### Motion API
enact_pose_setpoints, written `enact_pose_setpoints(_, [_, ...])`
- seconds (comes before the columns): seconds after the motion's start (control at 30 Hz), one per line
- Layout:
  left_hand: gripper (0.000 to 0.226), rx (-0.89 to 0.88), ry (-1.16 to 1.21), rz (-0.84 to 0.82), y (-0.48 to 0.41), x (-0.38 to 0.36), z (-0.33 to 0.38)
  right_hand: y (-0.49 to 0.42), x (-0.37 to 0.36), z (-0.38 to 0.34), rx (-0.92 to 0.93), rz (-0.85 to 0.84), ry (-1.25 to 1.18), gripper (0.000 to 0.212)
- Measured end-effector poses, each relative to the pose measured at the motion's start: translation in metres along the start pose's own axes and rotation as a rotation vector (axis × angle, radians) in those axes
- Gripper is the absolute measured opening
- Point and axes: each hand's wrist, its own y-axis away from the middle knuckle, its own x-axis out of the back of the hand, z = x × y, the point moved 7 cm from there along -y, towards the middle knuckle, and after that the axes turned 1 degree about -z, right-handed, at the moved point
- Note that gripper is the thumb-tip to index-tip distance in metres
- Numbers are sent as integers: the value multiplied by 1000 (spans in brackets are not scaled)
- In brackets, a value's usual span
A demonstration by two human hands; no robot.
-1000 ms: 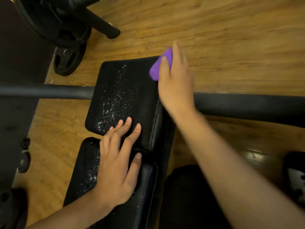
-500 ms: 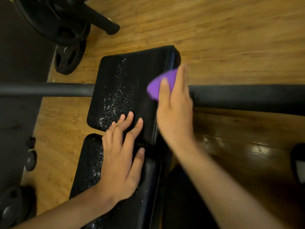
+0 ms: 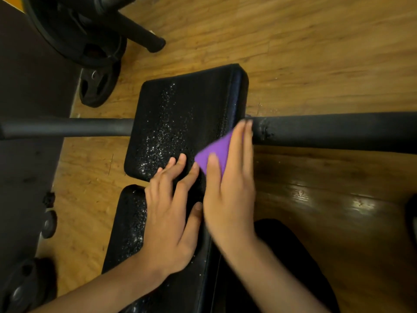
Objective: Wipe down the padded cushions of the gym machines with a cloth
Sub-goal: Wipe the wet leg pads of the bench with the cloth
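Observation:
A black padded bench cushion [image 3: 180, 109] lies below me, speckled with bright droplets. A second black pad [image 3: 126, 227] sits just nearer, partly under my arm. My left hand [image 3: 171, 213] lies flat with spread fingers across the gap between the two pads. My right hand [image 3: 228, 188] presses a purple cloth [image 3: 214, 152] with straight fingers against the far cushion's right side edge, near its front corner. Most of the cloth is hidden under the hand.
A black bar [image 3: 338, 132] runs left to right under the cushion. Black weight plates [image 3: 97, 86] and a barbell end [image 3: 140, 35] lie at the upper left on the wooden floor [image 3: 316, 64]. Small dark fittings [image 3: 48, 224] sit at the left.
My right hand has dragged the purple cloth along the cushion's right edge from the far corner toward me, close beside the left hand. The left hand has stayed in place.

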Motion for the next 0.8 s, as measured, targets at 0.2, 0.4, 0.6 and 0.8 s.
enact_pose_setpoints(0.2, [58, -26, -21, 16, -1, 1, 0, -134, 7, 1, 0, -20, 33, 60])
enact_pose_setpoints(0.4, [56, -13, -1, 10, 1, 0, 0, 34, -4, -10, -28, 3, 96, 65])
enact_pose_setpoints(0.6, [58, -27, -23, 12, -2, 0, 0, -135, 6, 13, -121, -88, -10, 58])
enact_pose_setpoints(0.8, [58, -29, -43, 13, -1, 0, -1, -117, 6, 13, -166, 10, -139, 55])
